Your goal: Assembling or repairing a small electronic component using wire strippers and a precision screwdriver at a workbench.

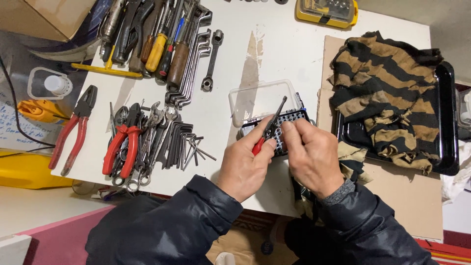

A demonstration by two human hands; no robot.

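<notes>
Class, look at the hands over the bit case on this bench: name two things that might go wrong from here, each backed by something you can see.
1. The left hand holds small red-handled pliers tips-up beside the right hand; a slip might nick a finger.
2. The bit case lies open under both hands with its clear lid back; a knock might scatter bits across the table.

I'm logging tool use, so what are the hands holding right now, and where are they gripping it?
The left hand grips small red-handled pliers by the handles. The right hand pinches near them; whether it holds anything cannot be told.
</notes>
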